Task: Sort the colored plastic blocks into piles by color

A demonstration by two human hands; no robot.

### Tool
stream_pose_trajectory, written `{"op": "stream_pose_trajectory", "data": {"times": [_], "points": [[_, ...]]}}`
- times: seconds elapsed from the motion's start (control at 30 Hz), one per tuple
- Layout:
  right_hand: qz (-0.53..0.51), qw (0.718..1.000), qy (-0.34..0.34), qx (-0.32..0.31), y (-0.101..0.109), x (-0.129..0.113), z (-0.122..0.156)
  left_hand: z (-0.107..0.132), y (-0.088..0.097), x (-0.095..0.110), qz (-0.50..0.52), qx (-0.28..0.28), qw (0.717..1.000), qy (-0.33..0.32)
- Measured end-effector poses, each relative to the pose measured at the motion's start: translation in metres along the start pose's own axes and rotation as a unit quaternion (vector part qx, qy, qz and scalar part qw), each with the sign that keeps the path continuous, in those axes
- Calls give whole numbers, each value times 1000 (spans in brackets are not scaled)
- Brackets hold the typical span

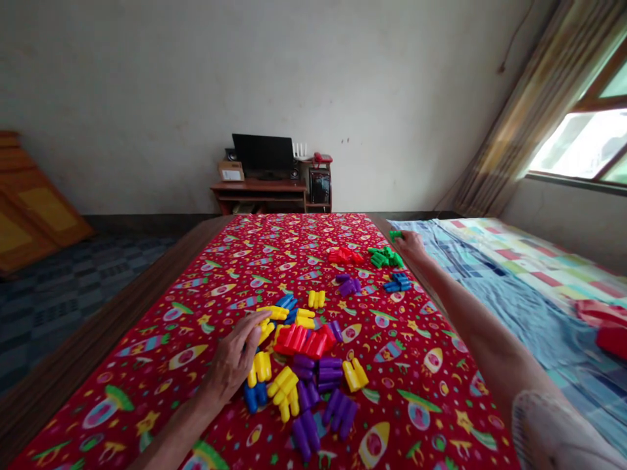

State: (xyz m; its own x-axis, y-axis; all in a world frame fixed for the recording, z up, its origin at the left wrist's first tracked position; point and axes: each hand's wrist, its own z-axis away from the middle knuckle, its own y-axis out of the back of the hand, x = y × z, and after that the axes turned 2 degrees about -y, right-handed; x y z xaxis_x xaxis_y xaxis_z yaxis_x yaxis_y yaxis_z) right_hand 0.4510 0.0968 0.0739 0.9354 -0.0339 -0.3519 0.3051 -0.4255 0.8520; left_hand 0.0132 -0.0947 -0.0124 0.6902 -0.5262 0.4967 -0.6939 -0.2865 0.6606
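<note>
Red cloth printed with rockets and stars covers the bench [161, 365], which runs away toward a pale wall. The left hand's [235, 359] fingers [257, 324] are curled loosely, their tips touching a yellow block [268, 325] at the near edge of a mixed heap of blocks [306, 365] in yellow, red, purple and blue. That hand lies palm down, wrist low over the cloth, its forearm coming in from the lower left. The right hand [410, 245] is stretched far forward to the bench's right edge, arm nearly straight, elbow by a lacy sleeve [553, 424]. Its fingers are pinched around a green block [394, 234], held just beyond a small pile of green blocks [385, 257]. Near that pile sit separate small groups: red blocks [345, 255], purple blocks [349, 284] and blue blocks [398, 282]. To the right lies a bed [519, 287] with a checked sheet. Against the far wall stands a desk [264, 192] carrying a dark monitor [263, 155].
</note>
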Motion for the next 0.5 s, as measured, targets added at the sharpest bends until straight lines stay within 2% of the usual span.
{"op": "stream_pose_trajectory", "data": {"times": [0.07,0.2,0.37,0.5], "points": [[13,1000,-23,-11,-6,6,-17,1,0,-1,-6,6,1000,-10],[9,999,-27,-43,-23,12,-36,4,-2,-5,-10,8,1000,-16],[-8,996,-11,-86,-42,19,-42,8,-4,-11,-11,-1,1000,-22],[-27,997,-1,-73,-47,24,-39,8,-3,-11,-20,-11,999,-25]]}}
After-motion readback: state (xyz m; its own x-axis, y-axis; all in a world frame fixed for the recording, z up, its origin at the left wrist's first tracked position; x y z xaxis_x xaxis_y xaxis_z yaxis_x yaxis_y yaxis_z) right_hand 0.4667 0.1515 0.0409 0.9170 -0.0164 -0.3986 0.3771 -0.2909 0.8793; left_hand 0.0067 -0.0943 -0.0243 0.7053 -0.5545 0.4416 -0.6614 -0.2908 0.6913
